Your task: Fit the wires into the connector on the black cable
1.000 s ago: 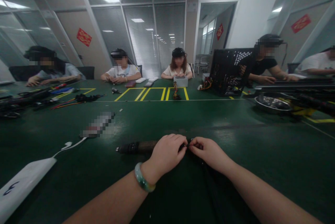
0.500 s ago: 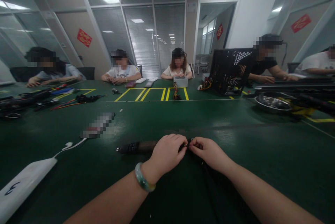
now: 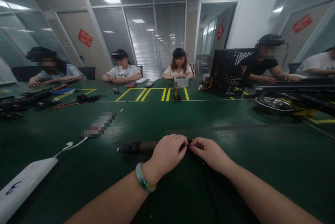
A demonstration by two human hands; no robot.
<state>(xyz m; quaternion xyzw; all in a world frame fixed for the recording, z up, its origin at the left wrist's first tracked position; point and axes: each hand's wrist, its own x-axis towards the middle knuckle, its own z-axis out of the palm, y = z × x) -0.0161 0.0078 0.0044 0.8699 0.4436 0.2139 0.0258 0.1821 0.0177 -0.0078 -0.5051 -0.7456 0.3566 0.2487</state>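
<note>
A dark, cylindrical electric screwdriver (image 3: 145, 147) lies crosswise on the green table, its metal tip pointing left. My left hand (image 3: 169, 152), with a green bangle on the wrist, curls over the tool's rear end. Between my two hands shows a tiny gold-coloured part (image 3: 186, 145). My right hand (image 3: 208, 152) is closed in a pinch just right of that part; whatever its fingertips hold is small, dark and mostly hidden. Below the right hand a black cable (image 3: 206, 175) trails toward me, hard to see against the dark surface.
At left, a white power bank (image 3: 28, 182) is wired to a blurred-out phone-like device (image 3: 98, 126). Cable bundles (image 3: 23, 103) lie farther left. A metal bowl (image 3: 273, 104) and a black computer case (image 3: 231, 72) stand at right. Several people sit across the table.
Both hands keep the same pose at the screwdriver's rear end. The whole view has shifted very slightly; nothing else has visibly moved.
</note>
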